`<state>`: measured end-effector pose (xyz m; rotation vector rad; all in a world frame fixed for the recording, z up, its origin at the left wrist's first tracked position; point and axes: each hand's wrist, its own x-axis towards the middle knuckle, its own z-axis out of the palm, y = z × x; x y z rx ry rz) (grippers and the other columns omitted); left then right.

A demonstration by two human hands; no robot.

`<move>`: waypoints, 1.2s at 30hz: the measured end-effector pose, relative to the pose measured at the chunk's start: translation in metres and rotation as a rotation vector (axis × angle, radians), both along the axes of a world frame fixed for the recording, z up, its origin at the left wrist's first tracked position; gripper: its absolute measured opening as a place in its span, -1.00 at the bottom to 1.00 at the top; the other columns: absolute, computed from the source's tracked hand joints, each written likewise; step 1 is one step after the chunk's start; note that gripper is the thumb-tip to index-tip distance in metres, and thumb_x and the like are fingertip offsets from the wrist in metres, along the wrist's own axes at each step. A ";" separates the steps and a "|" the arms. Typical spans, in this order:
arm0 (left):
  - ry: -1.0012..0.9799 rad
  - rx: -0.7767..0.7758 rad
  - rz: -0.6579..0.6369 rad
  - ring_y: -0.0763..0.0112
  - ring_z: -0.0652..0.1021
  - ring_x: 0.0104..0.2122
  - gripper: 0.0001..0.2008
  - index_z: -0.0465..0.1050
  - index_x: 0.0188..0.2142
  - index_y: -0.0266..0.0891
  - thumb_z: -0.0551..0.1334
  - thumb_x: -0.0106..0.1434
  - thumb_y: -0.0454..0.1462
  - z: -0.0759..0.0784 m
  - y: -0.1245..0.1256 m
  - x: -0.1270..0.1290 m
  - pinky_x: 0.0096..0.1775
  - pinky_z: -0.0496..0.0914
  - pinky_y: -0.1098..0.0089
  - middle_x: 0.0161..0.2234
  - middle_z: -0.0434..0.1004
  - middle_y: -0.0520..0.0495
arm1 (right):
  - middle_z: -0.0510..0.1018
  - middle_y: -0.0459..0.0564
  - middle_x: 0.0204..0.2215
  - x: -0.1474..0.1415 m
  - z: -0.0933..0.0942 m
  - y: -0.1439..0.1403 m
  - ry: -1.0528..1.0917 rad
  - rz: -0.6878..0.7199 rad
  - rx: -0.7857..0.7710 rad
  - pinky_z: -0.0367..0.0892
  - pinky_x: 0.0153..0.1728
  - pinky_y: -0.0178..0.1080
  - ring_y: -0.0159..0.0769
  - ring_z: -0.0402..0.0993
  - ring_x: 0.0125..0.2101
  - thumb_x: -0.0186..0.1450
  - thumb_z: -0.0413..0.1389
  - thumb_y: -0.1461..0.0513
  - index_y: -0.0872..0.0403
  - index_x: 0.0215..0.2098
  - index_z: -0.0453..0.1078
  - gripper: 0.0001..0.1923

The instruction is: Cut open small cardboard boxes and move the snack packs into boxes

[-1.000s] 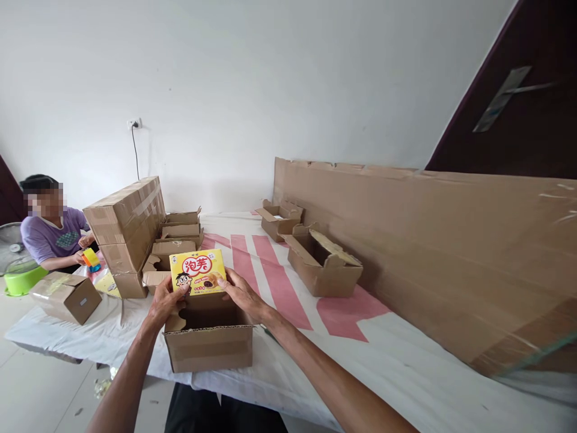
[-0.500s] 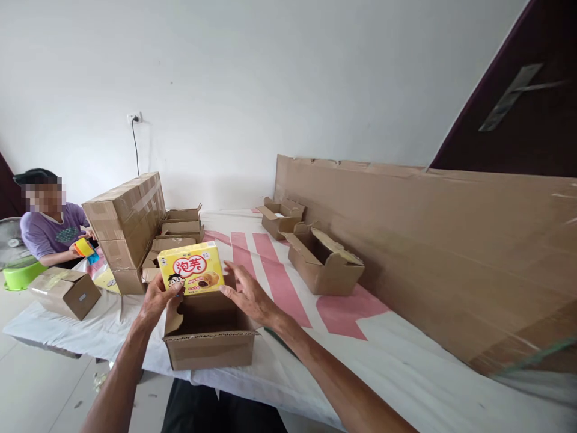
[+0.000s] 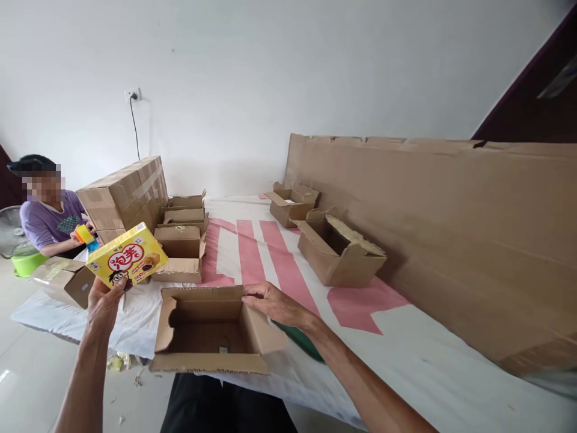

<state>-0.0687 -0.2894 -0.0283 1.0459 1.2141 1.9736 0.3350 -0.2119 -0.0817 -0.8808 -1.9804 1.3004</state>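
My left hand [image 3: 103, 304] grips the yellow box [image 3: 127, 255] from below, lifted left of the open carton [image 3: 211, 328]; my right hand [image 3: 274, 302] lies flat on its far rim.

A plain room used as a packing space: a cloth-covered table [image 3: 406, 361] carries open cartons [image 3: 336, 252], taped boxes [image 3: 121, 189] stacked at its far left corner, and cardboard sheets [image 3: 451, 222] along its right edge.

Left hand [image 3: 103, 302]: grips the yellow snack box [image 3: 127, 255], tilted, raised to the left of the open carton [image 3: 211, 328].
Right hand [image 3: 274, 302]: fingers rest on the carton's far rim.
Worktop [image 3: 406, 355]: white-and-pink cloth beneath both.
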 end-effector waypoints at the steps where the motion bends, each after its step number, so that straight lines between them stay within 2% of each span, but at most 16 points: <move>1: 0.011 -0.028 0.001 0.12 0.72 -0.12 -0.31 0.58 0.04 -0.19 0.67 -0.08 -0.11 -0.005 -0.002 -0.004 -0.10 0.64 0.20 -0.05 0.75 -0.15 | 0.42 -0.13 -0.53 0.000 0.002 -0.002 0.004 0.002 0.009 0.26 -0.40 -0.28 -0.36 0.29 -0.47 0.34 0.20 0.02 0.10 -0.44 0.52 -0.66; 4: 0.069 -0.139 -0.048 0.08 0.72 -0.12 -0.28 0.58 0.03 -0.20 0.68 -0.12 -0.11 -0.021 -0.004 -0.012 -0.10 0.64 0.20 -0.08 0.76 -0.15 | 0.40 -0.14 -0.53 0.000 0.009 -0.006 0.019 0.010 0.019 0.25 -0.39 -0.27 -0.35 0.27 -0.46 0.34 0.20 0.04 0.09 -0.45 0.51 -0.67; 8: 0.163 -0.303 -0.254 -0.09 0.72 -0.05 -0.28 0.57 0.02 -0.20 0.69 -0.12 -0.12 -0.042 0.001 -0.012 -0.03 0.63 0.07 -0.07 0.77 -0.20 | 0.40 -0.13 -0.56 -0.001 0.012 -0.007 0.039 0.024 -0.009 0.28 -0.37 -0.25 -0.32 0.29 -0.45 0.34 0.20 0.02 0.07 -0.47 0.50 -0.65; 11: 0.211 -0.353 -0.403 -0.14 0.69 0.04 -0.33 0.57 0.03 -0.19 0.67 -0.07 -0.14 -0.056 0.014 -0.002 0.06 0.59 0.04 -0.02 0.75 -0.22 | 0.45 -0.10 -0.54 0.000 0.011 -0.006 0.050 0.038 -0.041 0.31 -0.34 -0.24 -0.29 0.34 -0.43 0.34 0.22 -0.02 0.08 -0.44 0.53 -0.63; 14: 0.251 -0.351 -0.472 -0.14 0.66 0.10 -0.32 0.57 0.06 -0.17 0.67 -0.06 -0.17 -0.070 0.036 0.008 0.10 0.57 0.03 0.03 0.74 -0.22 | 0.50 -0.09 -0.49 0.002 0.009 -0.005 0.056 0.038 -0.070 0.33 -0.33 -0.24 -0.30 0.36 -0.43 0.34 0.22 -0.06 0.07 -0.38 0.57 -0.61; 17: 0.290 -0.350 -0.470 -0.10 0.66 0.08 -0.35 0.57 0.02 -0.18 0.66 -0.07 -0.18 -0.083 0.058 0.012 0.10 0.56 0.04 0.01 0.73 -0.21 | 0.57 -0.08 -0.44 0.004 0.005 -0.005 0.060 0.047 -0.104 0.36 -0.29 -0.24 -0.29 0.40 -0.40 0.34 0.21 -0.14 0.07 -0.31 0.60 -0.55; 21: 0.397 -0.325 -0.399 -0.08 0.67 0.03 -0.34 0.58 -0.02 -0.20 0.67 -0.13 -0.17 -0.096 0.080 0.013 0.08 0.56 0.05 -0.03 0.73 -0.22 | 0.70 0.04 -0.22 0.008 0.003 -0.006 0.121 0.064 -0.174 0.45 -0.04 -0.10 -0.08 0.57 -0.15 0.33 0.18 -0.26 0.06 -0.11 0.67 -0.40; 25: 0.438 -0.276 -0.312 -0.07 0.68 -0.02 -0.34 0.56 -0.05 -0.21 0.65 -0.14 -0.11 -0.107 0.089 0.011 0.04 0.57 0.07 -0.05 0.73 -0.24 | 0.71 0.13 -0.06 0.015 0.003 -0.010 0.184 0.038 -0.252 0.45 0.09 -0.01 0.01 0.60 -0.03 0.34 0.15 -0.32 0.06 0.09 0.63 -0.27; 28: 0.434 -0.263 -0.242 -0.06 0.68 -0.02 -0.32 0.54 -0.03 -0.19 0.64 -0.13 -0.07 -0.118 0.091 0.010 0.04 0.58 0.07 -0.07 0.73 -0.21 | 0.69 0.16 0.00 0.021 -0.001 -0.012 0.204 -0.048 -0.235 0.47 0.08 -0.02 0.03 0.59 0.03 0.34 0.12 -0.35 0.06 0.11 0.62 -0.23; 32: 0.356 -0.300 -0.239 -0.16 0.67 0.03 -0.23 0.54 0.01 -0.13 0.68 -0.21 -0.05 -0.129 0.098 0.011 0.02 0.61 0.02 -0.05 0.73 -0.22 | 0.68 0.18 0.02 0.027 -0.021 -0.012 0.243 -0.141 -0.196 0.50 0.08 0.02 0.05 0.58 0.03 0.35 0.04 -0.40 0.04 0.05 0.64 -0.20; 36: 0.311 -0.369 -0.299 -0.28 0.69 0.02 -0.14 0.53 0.03 -0.11 0.70 -0.27 -0.02 -0.133 0.113 0.014 -0.05 0.64 -0.09 -0.07 0.74 -0.26 | 0.68 0.23 0.02 0.031 -0.059 -0.004 0.330 -0.228 -0.230 0.53 0.06 0.07 0.05 0.61 -0.01 0.37 0.02 -0.40 0.04 0.05 0.65 -0.20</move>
